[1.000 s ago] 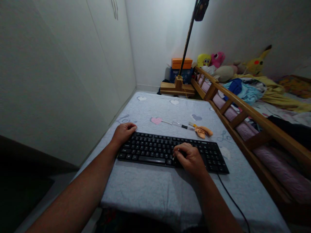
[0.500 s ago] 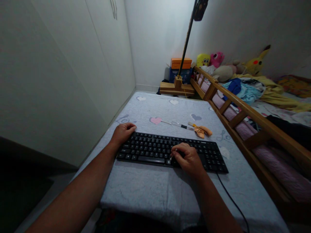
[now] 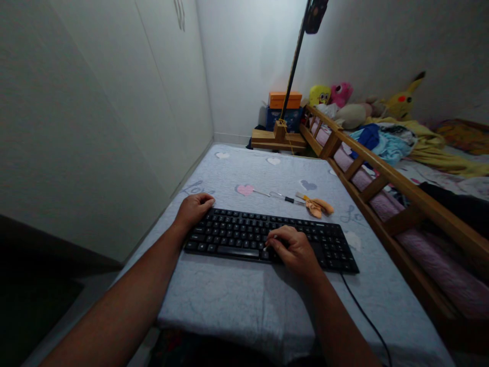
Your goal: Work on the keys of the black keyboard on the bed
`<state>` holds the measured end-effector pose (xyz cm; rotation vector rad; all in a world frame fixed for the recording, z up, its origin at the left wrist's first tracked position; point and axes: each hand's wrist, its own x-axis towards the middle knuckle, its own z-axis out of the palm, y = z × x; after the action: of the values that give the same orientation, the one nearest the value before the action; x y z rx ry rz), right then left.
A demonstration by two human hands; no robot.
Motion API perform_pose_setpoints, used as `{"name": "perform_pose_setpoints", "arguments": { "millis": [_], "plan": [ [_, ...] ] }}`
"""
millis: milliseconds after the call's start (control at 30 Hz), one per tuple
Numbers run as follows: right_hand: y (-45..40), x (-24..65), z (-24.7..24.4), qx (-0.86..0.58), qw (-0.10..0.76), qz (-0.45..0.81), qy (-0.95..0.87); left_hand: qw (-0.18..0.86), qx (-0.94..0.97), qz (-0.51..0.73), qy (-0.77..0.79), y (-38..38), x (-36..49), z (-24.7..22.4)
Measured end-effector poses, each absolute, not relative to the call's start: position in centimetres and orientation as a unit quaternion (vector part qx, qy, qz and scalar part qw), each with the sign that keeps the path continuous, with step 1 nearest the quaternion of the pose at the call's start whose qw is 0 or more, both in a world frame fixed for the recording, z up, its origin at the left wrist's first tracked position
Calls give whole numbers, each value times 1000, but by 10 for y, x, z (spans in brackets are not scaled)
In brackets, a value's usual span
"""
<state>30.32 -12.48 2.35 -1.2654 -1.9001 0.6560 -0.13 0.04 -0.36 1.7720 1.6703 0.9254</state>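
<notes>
A black keyboard (image 3: pixel 237 235) lies across the cloth-covered table, its cable running off the right front. My left hand (image 3: pixel 194 210) rests on the keyboard's upper left corner, fingers closed around the edge. Over the right part of the keys, my right hand (image 3: pixel 291 247) pinches a thin white-tipped stick, probably a cotton swab (image 3: pixel 266 248), its tip at the keys right of the space bar. Behind the keyboard lie a thin white stick (image 3: pixel 261 192), a wire-looped tool with a black grip (image 3: pixel 289 200), a small brush (image 3: pixel 301 195) and an orange cloth (image 3: pixel 319 207).
The table's light blue cloth (image 3: pixel 229 295) has heart prints. A wooden bed rail (image 3: pixel 385 171) runs along the right, with clothes and plush toys beyond it. A white cabinet (image 3: pixel 114 102) stands at left. Behind the table are a pole on a wooden base (image 3: pixel 279 133) and an orange box (image 3: pixel 284 100).
My right hand has shifted slightly left with the stick over the keys. My left hand and the keyboard have not visibly moved.
</notes>
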Motion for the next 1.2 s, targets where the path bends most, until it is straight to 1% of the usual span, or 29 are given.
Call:
{"name": "perform_pose_setpoints", "arguments": {
  "millis": [500,800,1200],
  "plan": [
    [-122,305,18,-512,403,223,-725,259,657,347,618,1,-2,-6],
    [-124,311,23,-540,399,205,-713,264,658,349,613,0,-2,-5],
    [-124,311,19,-524,399,207,-723,268,656,348,613,1,-2,-5]
  ]
}}
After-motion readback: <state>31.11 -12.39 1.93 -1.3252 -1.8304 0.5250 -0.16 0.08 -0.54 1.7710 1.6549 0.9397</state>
